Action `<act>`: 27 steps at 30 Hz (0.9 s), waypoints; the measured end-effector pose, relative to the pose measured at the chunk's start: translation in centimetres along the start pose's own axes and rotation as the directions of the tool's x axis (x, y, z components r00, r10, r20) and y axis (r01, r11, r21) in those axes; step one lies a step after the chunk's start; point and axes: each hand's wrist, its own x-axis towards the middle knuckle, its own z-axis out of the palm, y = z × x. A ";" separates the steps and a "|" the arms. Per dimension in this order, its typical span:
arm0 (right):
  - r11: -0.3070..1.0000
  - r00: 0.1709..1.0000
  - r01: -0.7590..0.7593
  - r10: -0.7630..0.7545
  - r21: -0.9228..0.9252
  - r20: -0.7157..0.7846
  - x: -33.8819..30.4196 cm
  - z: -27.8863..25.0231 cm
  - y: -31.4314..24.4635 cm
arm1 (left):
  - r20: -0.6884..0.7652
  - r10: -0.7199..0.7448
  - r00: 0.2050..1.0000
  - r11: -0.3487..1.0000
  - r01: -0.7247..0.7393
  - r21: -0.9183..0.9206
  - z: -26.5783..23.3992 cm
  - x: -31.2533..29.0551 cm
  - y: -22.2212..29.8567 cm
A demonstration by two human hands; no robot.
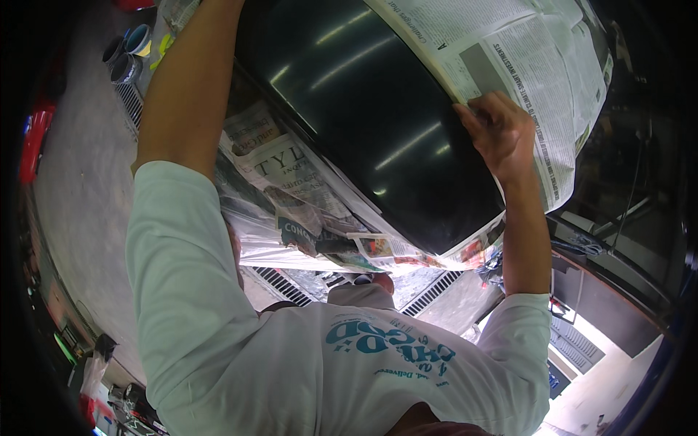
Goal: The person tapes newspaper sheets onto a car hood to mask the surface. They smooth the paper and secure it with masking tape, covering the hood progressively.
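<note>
Right hand [504,136] half-curled at edge of newspaper [534,62], grip unclear, black panel [363,120] left of it, left hand unseen.

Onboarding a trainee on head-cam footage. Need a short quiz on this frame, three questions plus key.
1. Short answer: which of the person's hands is out of view?
2. Multiple choice: where are the fingers of the right hand?
A. On a bucket rim
B. At the edge of the newspaper beside the black panel
C. On a shirt sleeve
3. True or false: newspaper lies along only one side of the black panel.

Key:
1. The left hand; the left forearm runs out past the top edge.
2. B.
3. False; newspaper lies along both long sides.
</note>
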 end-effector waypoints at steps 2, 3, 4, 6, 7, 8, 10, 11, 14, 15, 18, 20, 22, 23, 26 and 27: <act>0.998 0.999 0.009 -0.006 -0.069 0.044 0.7 -0.4 -0.5 | -0.015 -0.035 0.999 0.999 0.035 0.019 0.2 -0.2 0.5; 0.993 0.998 0.027 -0.020 -0.113 0.065 1.1 -0.5 -0.8 | -0.027 -0.050 0.998 0.998 0.051 0.030 0.1 -0.2 0.9; 0.987 0.996 0.047 -0.034 -0.157 0.086 1.6 -0.7 -1.1 | -0.028 -0.058 0.998 0.997 0.059 0.053 0.0 -0.3 0.9; 0.996 0.983 0.048 -0.035 -0.072 0.181 2.9 -1.2 -0.8 | -0.033 -0.070 0.997 0.993 0.073 0.098 0.0 -0.5 0.9; 0.998 0.973 0.047 -0.039 -0.030 0.228 3.6 -1.3 -0.7 | -0.044 -0.035 0.998 0.994 0.039 0.103 0.1 -0.5 0.7; 1.000 0.974 -0.005 0.000 0.022 0.226 4.0 -1.4 -0.9 | -0.055 0.000 0.998 0.994 0.006 0.109 0.2 -0.4 0.5; 0.985 0.970 -0.112 0.079 0.132 0.230 4.8 -1.2 -1.3 | -0.064 0.025 0.998 0.992 -0.017 0.127 0.4 -0.4 0.3; 0.985 0.987 -0.059 0.033 0.165 0.155 5.3 -0.7 -1.4 | -0.064 0.015 0.998 0.991 -0.006 0.135 0.3 -0.4 0.3; 0.977 0.997 0.076 -0.071 0.198 -0.029 6.7 1.3 -1.9 | -0.071 0.010 0.997 0.985 0.002 0.171 0.4 -0.4 0.9; 0.977 0.994 0.103 -0.094 0.187 -0.055 7.3 1.8 -2.3 | -0.068 -0.007 0.998 0.989 0.017 0.145 0.3 -0.5 1.3; 0.981 0.990 0.136 -0.129 0.141 -0.059 8.4 2.9 -2.6 | -0.026 -0.144 0.989 0.988 0.145 0.055 0.1 -0.9 3.2; 0.984 0.992 0.123 -0.116 0.128 -0.055 8.6 3.4 -2.5 | -0.032 -0.202 0.979 0.976 0.204 0.073 0.4 -0.7 4.1; 0.985 0.994 0.096 -0.087 0.144 -0.064 8.5 3.7 -2.6 | -0.037 -0.211 0.977 0.973 0.214 0.082 0.7 -0.6 4.4; 0.984 0.995 0.089 -0.082 0.152 -0.053 8.5 3.7 -2.6 | -0.039 -0.216 0.976 0.972 0.219 0.086 0.7 -0.6 4.4; 0.983 0.996 0.085 -0.081 0.160 -0.031 8.9 3.8 -2.6 | -0.118 0.064 0.991 0.973 -0.036 0.227 1.2 0.0 0.6; 0.985 0.996 0.090 -0.087 0.145 -0.026 9.2 3.7 -2.8 | -0.106 0.057 0.993 0.975 -0.032 0.219 1.2 -0.1 0.6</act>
